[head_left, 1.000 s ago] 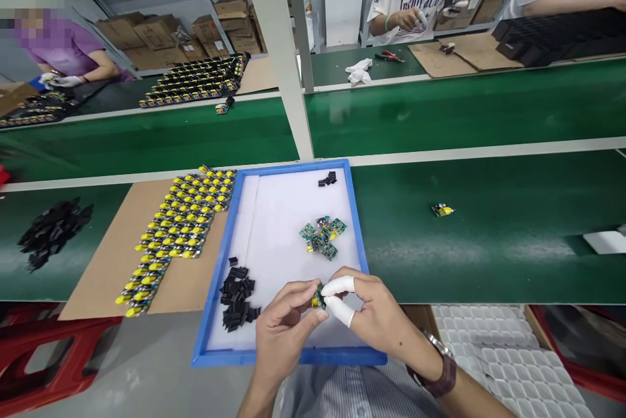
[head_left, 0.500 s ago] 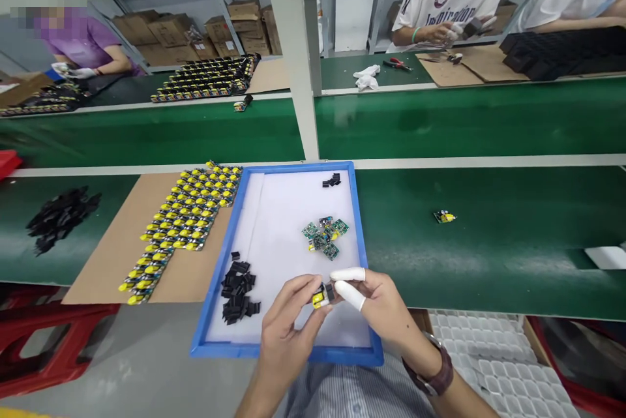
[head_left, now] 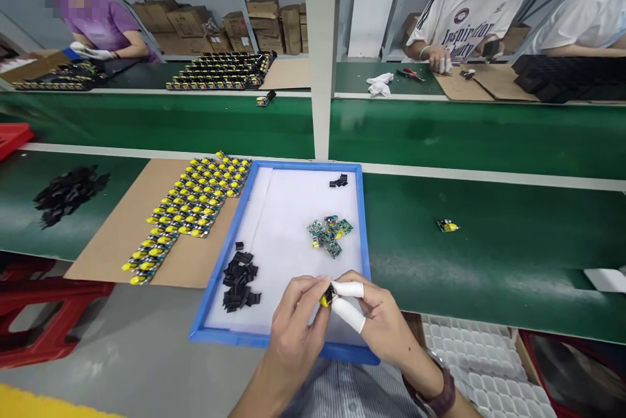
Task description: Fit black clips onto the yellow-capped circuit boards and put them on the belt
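My left hand (head_left: pixel 296 323) and my right hand (head_left: pixel 374 317) meet over the near end of a blue tray (head_left: pixel 359 209). Together they pinch a small circuit board with a yellow part (head_left: pixel 326 297). White finger cots cover my right thumb and forefinger. On the tray's white liner lie a small heap of green circuit boards (head_left: pixel 330 235), a pile of black plastic pieces (head_left: pixel 239 281) at the near left, and a few black pieces (head_left: pixel 339 180) at the far end.
Rows of yellow-topped boards (head_left: pixel 188 209) lie on a cardboard sheet (head_left: pixel 124 225) left of the tray. More black pieces (head_left: pixel 68 190) lie on the green belt far left; one lone board (head_left: pixel 447 226) lies to the right. Other people work across the belt. White cell trays (head_left: pixel 474 353) sit at lower right.
The camera has swung left and down a little. My hands stay together on the small board and have turned it so its yellow part shows.
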### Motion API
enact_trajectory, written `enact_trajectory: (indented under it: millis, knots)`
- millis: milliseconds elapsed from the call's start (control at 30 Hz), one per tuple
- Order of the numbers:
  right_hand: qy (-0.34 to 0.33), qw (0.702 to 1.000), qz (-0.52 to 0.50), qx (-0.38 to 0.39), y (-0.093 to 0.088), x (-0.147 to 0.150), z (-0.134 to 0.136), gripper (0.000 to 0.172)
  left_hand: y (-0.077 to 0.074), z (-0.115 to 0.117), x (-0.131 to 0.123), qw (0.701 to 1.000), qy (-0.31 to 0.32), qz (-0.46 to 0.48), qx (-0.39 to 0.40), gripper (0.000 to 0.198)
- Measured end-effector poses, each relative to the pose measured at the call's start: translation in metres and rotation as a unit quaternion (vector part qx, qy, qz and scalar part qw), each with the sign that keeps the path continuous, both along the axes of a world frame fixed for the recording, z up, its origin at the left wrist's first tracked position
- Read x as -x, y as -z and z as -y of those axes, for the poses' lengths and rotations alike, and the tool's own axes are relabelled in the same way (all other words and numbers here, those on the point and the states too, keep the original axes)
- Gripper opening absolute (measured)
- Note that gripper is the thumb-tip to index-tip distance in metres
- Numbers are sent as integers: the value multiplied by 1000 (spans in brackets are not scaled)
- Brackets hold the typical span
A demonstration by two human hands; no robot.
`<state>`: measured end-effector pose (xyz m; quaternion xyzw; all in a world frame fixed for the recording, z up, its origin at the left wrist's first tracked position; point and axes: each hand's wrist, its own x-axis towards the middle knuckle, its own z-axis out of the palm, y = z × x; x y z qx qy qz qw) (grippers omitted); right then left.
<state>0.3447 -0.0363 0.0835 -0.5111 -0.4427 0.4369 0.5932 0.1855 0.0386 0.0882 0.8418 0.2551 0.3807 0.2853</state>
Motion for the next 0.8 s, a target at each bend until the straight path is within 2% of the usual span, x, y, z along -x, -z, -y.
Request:
enact_trajectory:
  millis: [133, 300, 400, 467, 533, 567, 600, 667, 733, 800]
  knots:
    - [-8, 1000, -8, 6, 4, 3, -2, 22, -1, -2, 0, 1000, -7, 5, -12, 65]
    - [32, 999, -27, 0, -1, 8, -4, 19, -3, -3, 0, 998, -33, 19, -44, 65]
    - [43, 998, 23, -31, -10, 9, -6, 15, 1, -3, -5, 997, -24, 28, -68, 68]
    - [73, 993, 85, -32, -9, 1, -7, 12, 6, -5, -10, 998, -4, 9, -65, 68]
    - [141, 975, 174, -8, 2, -23, -5, 9, 10, -7, -14, 999, 4, -25, -41, 68]
    - [180, 959, 217, 9, 10, -42, -3, 13, 12, -9, -14, 999, -3, -37, -26, 69]
    - [241, 930, 274, 34, 19, -64, 1, 19, 14, -12, -13, 999, -15, -42, -14, 70]
    - [318, 887, 328, 64, 39, -113, 13, 25, 17, -19, -7, 999, -39, -37, -5, 64]
    - [360, 848, 379, 85, 55, -159, 26, 30, 21, -28, 2, 998, -45, -29, -19, 52]
    - [388, 810, 427, 100, 67, -191, 37, 34, 26, -36, 10, 998, -38, -25, -38, 42]
